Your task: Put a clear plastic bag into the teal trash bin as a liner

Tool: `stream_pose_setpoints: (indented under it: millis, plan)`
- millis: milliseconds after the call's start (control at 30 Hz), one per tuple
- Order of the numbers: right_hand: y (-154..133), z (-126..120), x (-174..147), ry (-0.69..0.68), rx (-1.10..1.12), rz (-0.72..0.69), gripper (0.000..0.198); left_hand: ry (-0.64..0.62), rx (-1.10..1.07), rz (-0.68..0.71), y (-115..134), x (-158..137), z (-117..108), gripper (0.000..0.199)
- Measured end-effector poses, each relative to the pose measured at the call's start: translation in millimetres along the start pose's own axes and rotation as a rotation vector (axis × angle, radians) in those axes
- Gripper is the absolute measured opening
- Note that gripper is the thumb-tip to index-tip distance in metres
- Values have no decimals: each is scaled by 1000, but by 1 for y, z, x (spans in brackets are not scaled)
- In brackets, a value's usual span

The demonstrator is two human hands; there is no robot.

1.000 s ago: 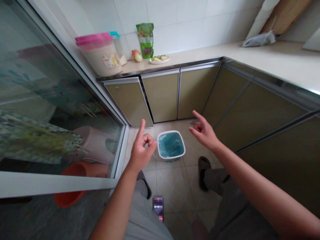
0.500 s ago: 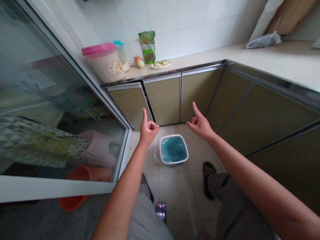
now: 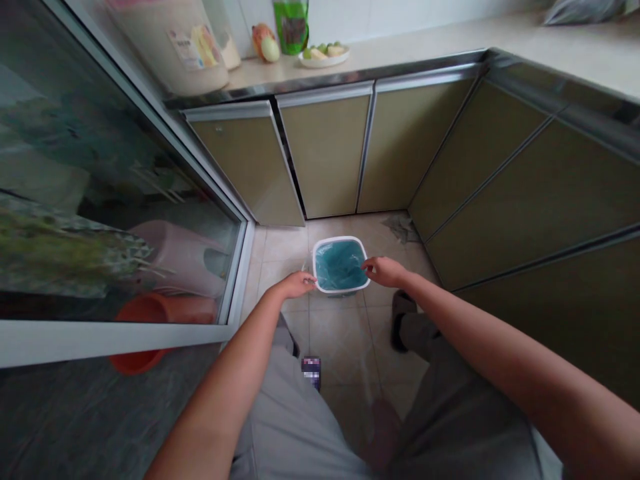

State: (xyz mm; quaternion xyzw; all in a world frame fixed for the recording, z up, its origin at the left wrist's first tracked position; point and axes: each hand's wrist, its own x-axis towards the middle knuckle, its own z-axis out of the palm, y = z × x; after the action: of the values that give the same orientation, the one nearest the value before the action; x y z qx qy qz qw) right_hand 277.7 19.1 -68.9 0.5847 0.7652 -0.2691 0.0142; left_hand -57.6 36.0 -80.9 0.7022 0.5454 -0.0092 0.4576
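The left hand (image 3: 299, 284), fingers bent, is at the left side of the bin (image 3: 340, 291) on the floor (image 3: 340, 340), before the far cabinets (image 3: 327, 153) — the right hand (image 3: 385, 271), curled, at its right side. Whether either grips — I cannot tell.

A bin (image 3: 345, 291) with a bag (image 3: 340, 261) inside stands on the floor (image 3: 340, 340) between left grip (image 3: 295, 285) and right grip (image 3: 387, 272); ahead of both, cupboards (image 3: 325, 153) sit beneath the bench (image 3: 410, 41).

Bin (image 3: 341, 291) between left hand (image 3: 296, 285) and right hand (image 3: 385, 271)
Each at its edge — plate (image 3: 325, 63) on counter (image 3: 410, 44) beyond both.
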Motion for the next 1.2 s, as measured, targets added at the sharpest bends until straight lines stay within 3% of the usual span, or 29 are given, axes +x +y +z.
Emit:
stream_pose_setpoints:
  millis: [100,267,400,533,667,800,1000,1200]
  plan:
    - [-2,32,9,-97,-60,26,39,-55,123,-74,-18,15,15,55]
    - [-4,67,17,-215,-124,0,46,-133,250,-120,-24,27,29,62]
    - [3,79,20,-215,-99,53,49,-182,317,-119,-24,29,35,60]
    - [5,75,21,-176,-74,79,44,-234,342,-140,-25,29,38,53]
    - [0,46,21,-160,-50,15,40,-217,333,-134,-25,27,40,69]
    - [-2,-5,25,-71,48,-77,41,-258,398,-111,-21,22,41,86]
    - [-5,-78,65,284,175,-122,29,-262,459,-124,-18,18,37,85]
    - [-14,-109,123,623,232,67,16,-249,451,-150,-18,20,36,78]
